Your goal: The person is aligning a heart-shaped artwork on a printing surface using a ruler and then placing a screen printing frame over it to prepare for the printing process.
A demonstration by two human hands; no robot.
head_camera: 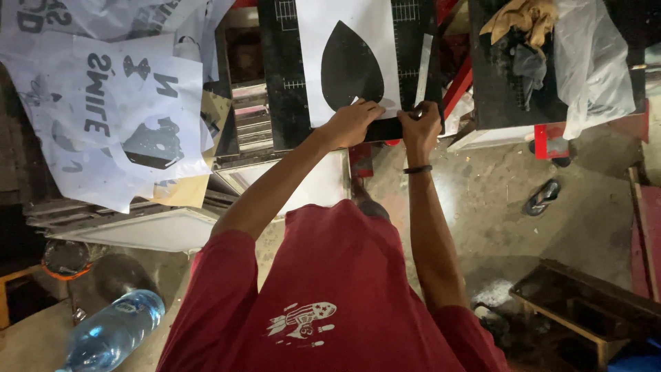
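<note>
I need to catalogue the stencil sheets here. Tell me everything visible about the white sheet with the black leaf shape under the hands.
The white sheet looks like thin paper, rectangular, bearing one solid black teardrop or leaf shape with its point away from the person. It lies flat on a dark gridded board. The left hand presses its near edge; the right hand pinches at its near right corner, beside a pale strip.

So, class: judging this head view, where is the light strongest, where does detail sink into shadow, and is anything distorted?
Head view: brightest on the white sheet and both hands; lower right floor falls dark; wide-angle lens bends the edges, stretching the water bottle.
</note>
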